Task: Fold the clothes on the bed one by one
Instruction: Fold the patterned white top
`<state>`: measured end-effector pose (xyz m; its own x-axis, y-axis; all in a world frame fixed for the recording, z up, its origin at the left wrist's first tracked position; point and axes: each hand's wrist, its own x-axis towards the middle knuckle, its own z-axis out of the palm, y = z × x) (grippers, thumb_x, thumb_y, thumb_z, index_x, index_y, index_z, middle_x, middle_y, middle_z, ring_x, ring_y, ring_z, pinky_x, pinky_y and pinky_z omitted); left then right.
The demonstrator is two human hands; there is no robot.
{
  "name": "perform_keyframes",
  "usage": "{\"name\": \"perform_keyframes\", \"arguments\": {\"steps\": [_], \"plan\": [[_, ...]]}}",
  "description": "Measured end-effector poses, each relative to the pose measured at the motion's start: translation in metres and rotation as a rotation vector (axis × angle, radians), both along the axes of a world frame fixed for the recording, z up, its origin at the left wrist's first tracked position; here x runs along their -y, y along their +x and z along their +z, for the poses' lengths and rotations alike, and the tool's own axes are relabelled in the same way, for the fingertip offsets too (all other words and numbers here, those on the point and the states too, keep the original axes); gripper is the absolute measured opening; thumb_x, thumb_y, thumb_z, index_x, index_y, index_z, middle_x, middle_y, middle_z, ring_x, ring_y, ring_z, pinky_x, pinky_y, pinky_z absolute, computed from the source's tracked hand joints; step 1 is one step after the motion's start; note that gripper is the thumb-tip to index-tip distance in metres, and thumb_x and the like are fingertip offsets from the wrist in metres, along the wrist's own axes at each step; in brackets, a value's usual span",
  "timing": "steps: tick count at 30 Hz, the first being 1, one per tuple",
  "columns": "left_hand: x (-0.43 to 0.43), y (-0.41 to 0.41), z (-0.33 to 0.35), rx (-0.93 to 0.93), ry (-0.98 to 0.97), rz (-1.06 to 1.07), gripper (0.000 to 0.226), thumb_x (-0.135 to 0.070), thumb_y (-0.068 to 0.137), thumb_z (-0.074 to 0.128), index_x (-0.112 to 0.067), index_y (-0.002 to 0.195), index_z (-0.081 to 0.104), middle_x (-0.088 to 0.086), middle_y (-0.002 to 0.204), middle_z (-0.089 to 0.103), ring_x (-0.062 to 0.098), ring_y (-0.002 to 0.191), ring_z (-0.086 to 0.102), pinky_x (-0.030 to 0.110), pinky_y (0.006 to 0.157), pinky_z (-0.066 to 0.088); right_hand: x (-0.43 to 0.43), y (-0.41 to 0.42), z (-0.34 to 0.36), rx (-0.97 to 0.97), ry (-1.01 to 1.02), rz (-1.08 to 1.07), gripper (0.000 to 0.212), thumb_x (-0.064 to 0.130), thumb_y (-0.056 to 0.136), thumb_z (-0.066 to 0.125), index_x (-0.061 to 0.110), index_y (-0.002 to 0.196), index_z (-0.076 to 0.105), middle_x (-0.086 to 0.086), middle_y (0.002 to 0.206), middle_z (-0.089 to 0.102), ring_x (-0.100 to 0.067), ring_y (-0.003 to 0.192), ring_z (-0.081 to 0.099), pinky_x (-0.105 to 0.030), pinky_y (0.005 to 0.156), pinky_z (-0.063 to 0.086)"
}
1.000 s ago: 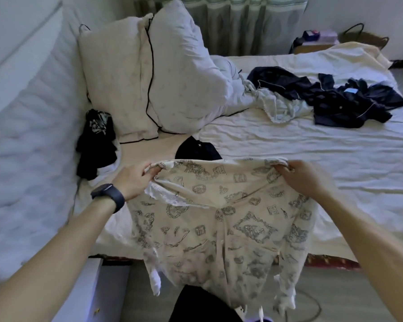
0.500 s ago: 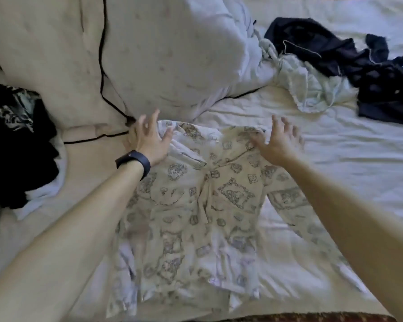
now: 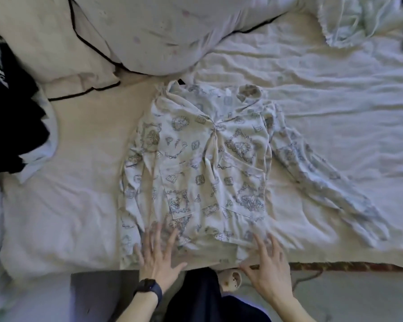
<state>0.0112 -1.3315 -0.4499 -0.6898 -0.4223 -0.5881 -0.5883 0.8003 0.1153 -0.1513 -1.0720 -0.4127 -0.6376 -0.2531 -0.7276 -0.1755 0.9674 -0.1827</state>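
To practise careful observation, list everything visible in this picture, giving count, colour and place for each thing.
printed shirt: one, cream with grey-blue print, spread flat mid-bed
pillows: two, cream with black piping, top left
dark clothes: one pile, black, left edge
crumpled garment: one, pale, top right
bed sheet: one, white, under everything
watch: one, black, left wrist
left hand: one, fingers spread on shirt hem
right hand: one, fingers spread at shirt hem

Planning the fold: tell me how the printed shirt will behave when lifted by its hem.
Probably floppy: the printed shirt lies creased and bunched on the sheet. Likely light, being thin cloth. Its spread sleeve would probably dangle.
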Motion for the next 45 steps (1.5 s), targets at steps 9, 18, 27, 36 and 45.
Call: {"name": "perform_keyframes", "arguments": {"steps": [9, 18, 27, 36, 45], "plan": [[0.006, -0.022, -0.019, -0.079, -0.128, 0.265, 0.089, -0.038, 0.063, 0.089, -0.033, 0.135, 0.037, 0.016, 0.138, 0.043, 0.043, 0.116, 0.052, 0.057, 0.090, 0.046, -0.014, 0.000, -0.050, -0.159, -0.170, -0.227, 0.061, 0.048, 0.090, 0.070, 0.037, 0.142, 0.040, -0.008, 0.130, 0.044, -0.033, 0.113, 0.052, -0.041, 0.077, 0.051], [0.005, -0.003, -0.005, -0.262, -0.042, 0.386, 0.042, 0.004, 0.089, 0.048, -0.017, 0.124, 0.058, 0.015, 0.124, 0.054, 0.039, 0.100, 0.058, 0.038, 0.074, 0.041, -0.042, 0.008, -0.054, -0.274, -0.454, -0.443, 0.023, 0.005, 0.089, 0.055, 0.024, 0.103, 0.054, -0.002, 0.085, 0.058, -0.033, 0.080, 0.057, -0.038, 0.069, 0.038], [0.005, 0.086, 0.036, -0.317, 0.014, 0.797, 0.038, 0.005, 0.087, 0.041, -0.028, 0.105, 0.048, 0.011, 0.101, 0.063, 0.036, 0.078, 0.058, 0.045, 0.069, 0.052, -0.137, 0.004, 0.017, -0.497, -0.366, -0.659, 0.023, 0.019, 0.086, 0.044, 0.017, 0.103, 0.059, -0.007, 0.095, 0.061, -0.026, 0.088, 0.053, -0.033, 0.076, 0.035], [-0.010, 0.077, -0.015, -0.012, 0.018, 0.653, 0.011, -0.017, 0.100, 0.044, -0.025, 0.108, 0.044, 0.007, 0.094, 0.060, 0.028, 0.067, 0.056, 0.031, 0.053, 0.041, -0.129, 0.031, -0.054, -0.260, -0.009, -0.558, 0.026, 0.019, 0.103, 0.041, 0.009, 0.123, 0.054, -0.029, 0.115, 0.063, -0.045, 0.108, 0.058, -0.045, 0.084, 0.043], [-0.036, 0.090, -0.013, 0.126, -0.320, -0.206, 0.059, -0.032, 0.090, 0.063, -0.022, 0.144, 0.043, 0.014, 0.146, 0.041, 0.035, 0.120, 0.050, 0.045, 0.087, 0.043, -0.099, 0.055, -0.050, -0.415, 0.133, -0.252, 0.061, 0.020, 0.087, 0.069, 0.020, 0.141, 0.042, -0.017, 0.152, 0.030, -0.042, 0.125, 0.042, -0.051, 0.092, 0.045]]}}
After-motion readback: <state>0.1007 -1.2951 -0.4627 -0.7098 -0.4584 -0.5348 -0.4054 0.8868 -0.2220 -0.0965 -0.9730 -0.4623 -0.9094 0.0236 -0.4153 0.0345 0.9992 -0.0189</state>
